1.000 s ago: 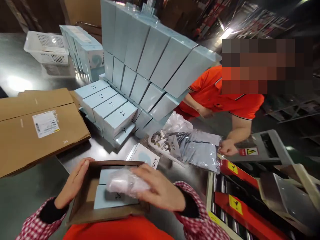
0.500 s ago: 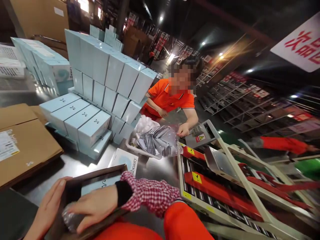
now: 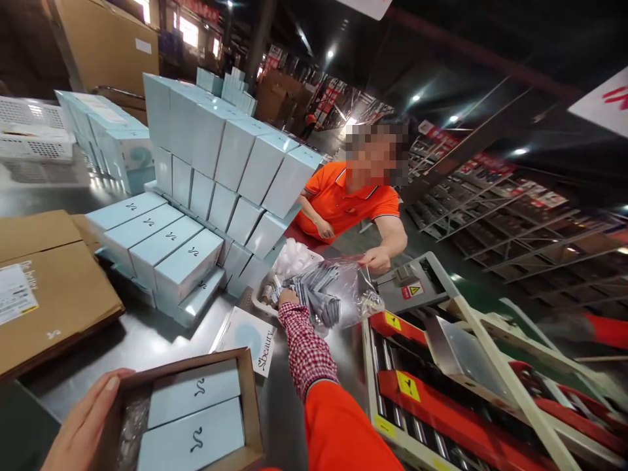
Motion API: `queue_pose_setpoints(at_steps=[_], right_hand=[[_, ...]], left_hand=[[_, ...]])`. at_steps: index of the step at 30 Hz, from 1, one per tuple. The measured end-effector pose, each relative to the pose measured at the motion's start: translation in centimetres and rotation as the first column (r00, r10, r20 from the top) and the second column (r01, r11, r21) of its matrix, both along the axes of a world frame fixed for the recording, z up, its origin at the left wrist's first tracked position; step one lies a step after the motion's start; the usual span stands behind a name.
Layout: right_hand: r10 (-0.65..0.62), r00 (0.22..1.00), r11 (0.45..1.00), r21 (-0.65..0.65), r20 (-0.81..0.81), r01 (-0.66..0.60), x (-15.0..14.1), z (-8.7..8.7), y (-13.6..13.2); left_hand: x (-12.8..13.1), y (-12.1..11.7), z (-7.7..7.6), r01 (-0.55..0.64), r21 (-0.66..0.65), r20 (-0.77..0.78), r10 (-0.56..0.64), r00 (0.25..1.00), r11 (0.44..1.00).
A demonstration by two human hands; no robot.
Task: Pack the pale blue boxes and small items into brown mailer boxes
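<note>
Left hand (image 3: 88,418) lay flat and unclenched against the open carton (image 3: 252,399) just beside it, right hand (image 3: 288,297) dipped into the basket (image 3: 263,307), couldn't tell if gripping anything, and imo that long reach could've tugged the carton askew.

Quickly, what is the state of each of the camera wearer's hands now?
Left hand: open, against the side of the cardboard box.
Right hand: at the white basket; grip cannot be told.
</note>
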State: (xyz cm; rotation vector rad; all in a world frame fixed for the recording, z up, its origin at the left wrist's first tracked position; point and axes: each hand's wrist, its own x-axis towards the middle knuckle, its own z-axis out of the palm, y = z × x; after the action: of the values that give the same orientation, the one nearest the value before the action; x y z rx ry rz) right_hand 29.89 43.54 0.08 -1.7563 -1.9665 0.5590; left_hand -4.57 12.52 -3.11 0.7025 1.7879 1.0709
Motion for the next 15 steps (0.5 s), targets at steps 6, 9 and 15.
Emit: queue_pose_setpoints(at_steps=[6, 9, 15], right_hand=[[-0.119, 0.993, 0.987, -0.111, 0.021, 0.12, 1.5, -1.8, 1.6], [-0.138, 0.99, 0.983, -0.119, 0.017, 0.139, 2.3, -1.4, 1.5], [-0.093, 0.993, 0.996, -0.018, -0.066, 0.092, 3.8, 0.7, -1.6]], left_hand=[[0.0, 0.0, 0.4, 0.02, -0.02, -0.011, -0.02, 1.0, 1.0], [-0.2, 0.0, 0.3, 0.038, 0.017, -0.021, -0.038, 0.999, 0.999], [0.0, 0.1, 0.2, 0.067, 0.092, -0.079, -0.06, 0.995, 0.993]])
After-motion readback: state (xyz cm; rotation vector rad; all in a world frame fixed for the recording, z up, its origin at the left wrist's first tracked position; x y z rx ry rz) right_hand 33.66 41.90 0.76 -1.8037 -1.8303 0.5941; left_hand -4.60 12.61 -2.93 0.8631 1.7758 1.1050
